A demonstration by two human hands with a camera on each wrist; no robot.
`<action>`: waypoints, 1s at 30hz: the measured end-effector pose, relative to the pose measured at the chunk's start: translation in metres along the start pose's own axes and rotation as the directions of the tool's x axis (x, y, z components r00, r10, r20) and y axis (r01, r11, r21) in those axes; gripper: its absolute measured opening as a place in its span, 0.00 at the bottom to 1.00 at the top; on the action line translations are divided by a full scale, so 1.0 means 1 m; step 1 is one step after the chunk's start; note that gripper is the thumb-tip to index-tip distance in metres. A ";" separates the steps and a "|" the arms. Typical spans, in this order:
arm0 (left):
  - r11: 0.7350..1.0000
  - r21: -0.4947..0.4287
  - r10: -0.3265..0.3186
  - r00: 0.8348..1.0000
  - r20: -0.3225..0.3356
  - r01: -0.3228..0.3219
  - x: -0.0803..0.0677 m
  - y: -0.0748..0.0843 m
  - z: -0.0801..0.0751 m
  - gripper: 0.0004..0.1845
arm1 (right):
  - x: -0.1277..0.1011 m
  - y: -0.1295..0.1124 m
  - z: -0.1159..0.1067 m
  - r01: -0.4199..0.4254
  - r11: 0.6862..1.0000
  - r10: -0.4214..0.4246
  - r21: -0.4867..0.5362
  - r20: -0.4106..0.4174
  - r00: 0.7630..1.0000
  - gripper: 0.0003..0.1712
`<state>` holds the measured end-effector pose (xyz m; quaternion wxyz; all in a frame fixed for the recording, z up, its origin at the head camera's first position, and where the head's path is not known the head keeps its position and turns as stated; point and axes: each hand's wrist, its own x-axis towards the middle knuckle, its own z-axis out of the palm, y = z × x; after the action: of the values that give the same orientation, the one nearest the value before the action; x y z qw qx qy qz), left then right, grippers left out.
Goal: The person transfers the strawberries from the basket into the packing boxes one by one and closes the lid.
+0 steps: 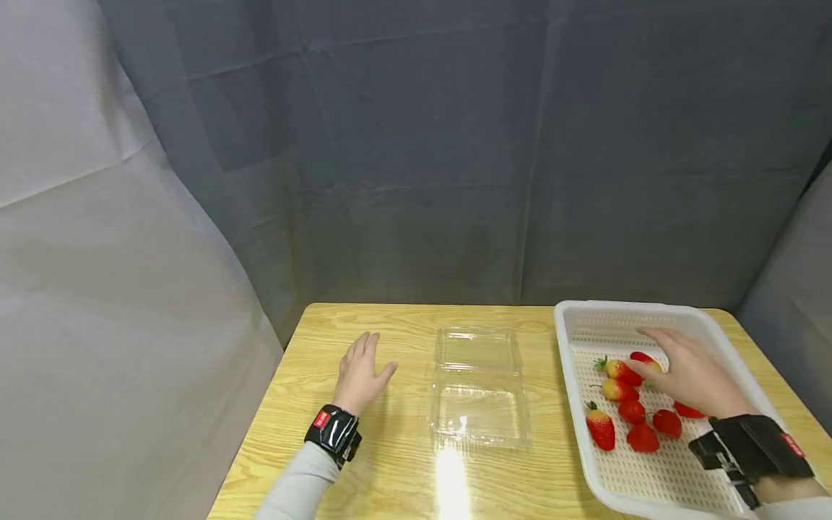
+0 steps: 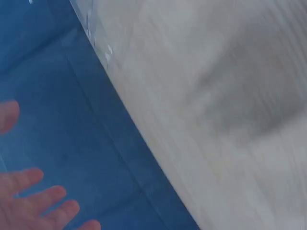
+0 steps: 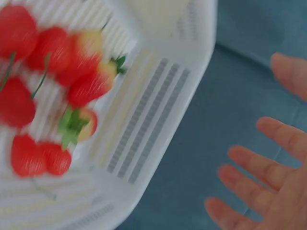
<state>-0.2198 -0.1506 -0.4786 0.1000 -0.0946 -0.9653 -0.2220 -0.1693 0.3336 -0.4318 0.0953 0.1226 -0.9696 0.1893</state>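
Note:
Over the white plastic basket (image 1: 575, 412), at the right of the table, hovers my right hand (image 1: 698, 372) with fingers extended and thumb apart. Several red and yellow strawberries (image 1: 601, 430) with green leaves lie inside it, beside plain red fruits (image 1: 643, 438); some show thin green stems (image 3: 41, 79). In the right wrist view the right hand (image 3: 268, 177) holds nothing. My left hand (image 1: 360, 375) is above the left of the table, fingers straight; the left wrist view shows its spread fingers (image 2: 48, 199). Between the hands lies a clear plastic clamshell box (image 1: 481, 415), lid folded back.
The wood-grain table (image 1: 403, 462) has a bright glare patch in front of the clamshell box. A dark grey cloth (image 1: 422, 159) hangs behind the table, and a light grey cloth (image 1: 130, 325) hangs at the left. The basket has raised, slotted walls.

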 end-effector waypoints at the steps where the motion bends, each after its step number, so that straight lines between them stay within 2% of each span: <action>1: 0.999 -0.053 -0.006 1.000 0.006 0.007 -0.001 0.003 0.003 0.35 | 0.002 -0.004 0.000 -0.006 1.000 0.005 0.030 0.021 1.000 0.37; 4: 0.986 -0.164 -0.029 0.999 0.038 0.035 -0.007 0.013 0.016 0.32 | 0.007 -0.015 0.005 -0.044 0.994 0.034 0.102 0.103 0.994 0.33; 8: 0.960 -0.269 -0.047 0.994 0.096 0.072 -0.016 0.023 0.039 0.27 | 0.011 -0.023 0.019 -0.061 0.991 0.036 0.117 0.205 0.978 0.25; 11: 0.948 -0.306 -0.054 0.991 0.125 0.090 -0.022 0.027 0.056 0.22 | 0.011 -0.025 0.033 -0.081 0.991 0.045 0.111 0.295 0.955 0.21; 16: 0.919 -0.366 -0.098 0.985 0.144 0.145 -0.033 0.029 0.076 0.18 | 0.009 -0.023 0.057 -0.149 0.980 0.080 0.128 0.431 0.899 0.22; 24: 0.854 -0.473 -0.178 0.976 0.125 0.216 -0.041 0.035 0.087 0.11 | 0.004 -0.013 0.087 -0.284 0.949 0.173 0.139 0.526 0.833 0.21; 27: 0.831 -0.500 -0.204 0.970 0.135 0.245 -0.042 0.037 0.088 0.09 | 0.000 -0.011 0.095 -0.309 0.937 0.176 0.164 0.544 0.820 0.20; 30: 0.807 -0.528 -0.217 0.964 0.152 0.265 -0.042 0.038 0.088 0.09 | -0.002 -0.008 0.100 -0.313 0.931 0.163 0.188 0.551 0.819 0.19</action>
<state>-0.1839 -0.0833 -0.5508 -0.0008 -0.0052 -0.8698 -0.4934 -0.1788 0.2874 -0.5206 -0.2159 0.0583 -0.9308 0.2892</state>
